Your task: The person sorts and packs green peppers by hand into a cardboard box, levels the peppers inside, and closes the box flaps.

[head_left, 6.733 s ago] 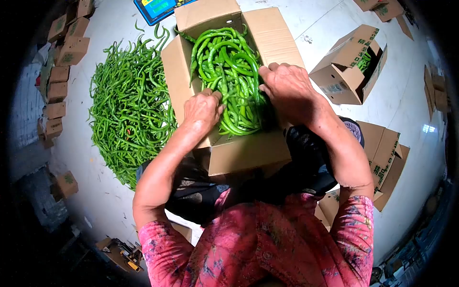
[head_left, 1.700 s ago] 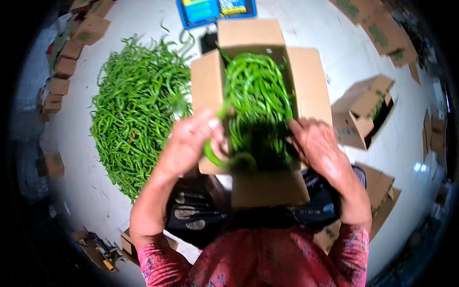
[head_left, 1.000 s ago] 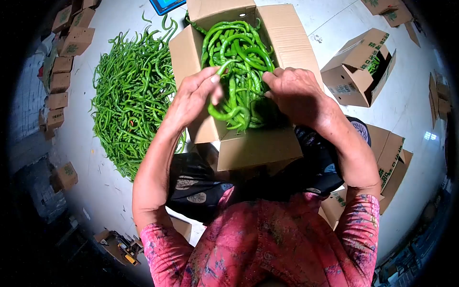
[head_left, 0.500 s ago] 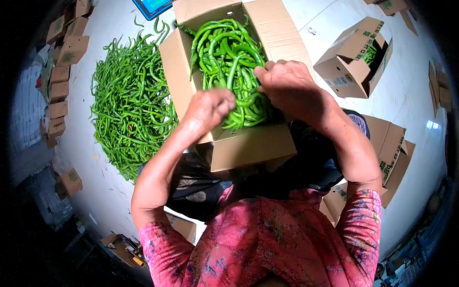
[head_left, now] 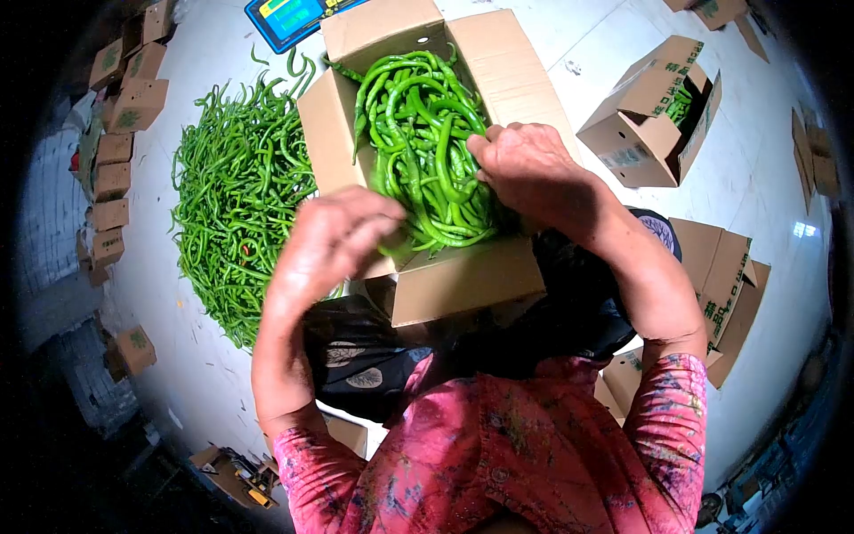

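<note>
Between our left hand [head_left: 331,238] and right hand [head_left: 527,167], we find passage over the open carton's front flap [head_left: 467,292]; heaped green chilies [head_left: 240,200] crowd its left flap [head_left: 322,133], while floor [head_left: 598,44] parts its right flap [head_left: 518,67] from the printed carton [head_left: 652,91].

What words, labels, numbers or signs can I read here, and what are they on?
"精品": dark green print on the tape of the lower-right box; the rest is unclear.
Tape on the upper-right box: similar characters, too small to read surely.
Pale label on that box: too small.
Blue-framed display: unreadable.
Left-hand boxes: green marks, no legible words.
Box of green peppers: no writing visible.
</note>
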Demonstrator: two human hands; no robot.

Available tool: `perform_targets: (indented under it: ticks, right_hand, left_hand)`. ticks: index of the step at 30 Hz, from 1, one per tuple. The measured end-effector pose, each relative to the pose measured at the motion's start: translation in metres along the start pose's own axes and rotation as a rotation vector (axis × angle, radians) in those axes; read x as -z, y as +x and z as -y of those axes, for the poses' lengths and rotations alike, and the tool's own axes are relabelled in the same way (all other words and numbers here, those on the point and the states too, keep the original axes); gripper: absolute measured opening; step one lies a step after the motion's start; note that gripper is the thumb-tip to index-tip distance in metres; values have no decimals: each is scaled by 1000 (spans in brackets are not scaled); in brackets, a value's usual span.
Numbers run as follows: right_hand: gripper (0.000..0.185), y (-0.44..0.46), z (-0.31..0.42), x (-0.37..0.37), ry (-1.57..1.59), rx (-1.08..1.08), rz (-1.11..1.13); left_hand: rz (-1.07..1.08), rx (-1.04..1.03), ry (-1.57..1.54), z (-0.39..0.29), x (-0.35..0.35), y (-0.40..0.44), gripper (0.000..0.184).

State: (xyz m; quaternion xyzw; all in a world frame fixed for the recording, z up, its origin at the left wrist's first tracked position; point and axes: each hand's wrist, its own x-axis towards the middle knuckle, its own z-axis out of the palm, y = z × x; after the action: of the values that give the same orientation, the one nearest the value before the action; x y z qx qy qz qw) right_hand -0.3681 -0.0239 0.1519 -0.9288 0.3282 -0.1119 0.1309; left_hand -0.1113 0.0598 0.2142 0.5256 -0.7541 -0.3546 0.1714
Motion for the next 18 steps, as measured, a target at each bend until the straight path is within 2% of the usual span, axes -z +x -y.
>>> perform_targets:
  ticks: [2,4,7,8,9,10,11,12,14,15,18]
  right_hand:
    - [15,2,3,-2,1,-18,84]
    - [15,5,8,-8,5,-18,144]
    - [14,11,17,-28,24,-29,263]
    - [13,10,20,-37,31,-17,186]
    - [12,8,23,-51,37,-3,108]
    - [12,6,24,-71,43,13,29]
    - [10,3,19,-105,14,45,-110]
    - [10,7,23,-94,63,49,-10]
    - [10,13,41,-63,159,55,193]
    - [12,7,46,-63,147,109,93]
    - [12,0,50,-84,191,106,95]
  left_hand:
    - [-193,263,-34,13,21,-11,15]
    - [-336,350,95,35,36,-24,16]
    - [-322,545,440,87,51,-45,21]
    - [-301,626,522,104,52,-52,23]
    - [-323,590,531,124,52,-61,29]
    - [-324,530,683,124,51,-63,31]
    - [-354,555,605,121,52,-61,32]
    - [-380,577,525,116,51,-57,33]
    - [-466,489,219,102,43,-47,37]
    - [-444,486,150,91,40,-41,36]
    - [-373,492,91,75,27,-22,34]
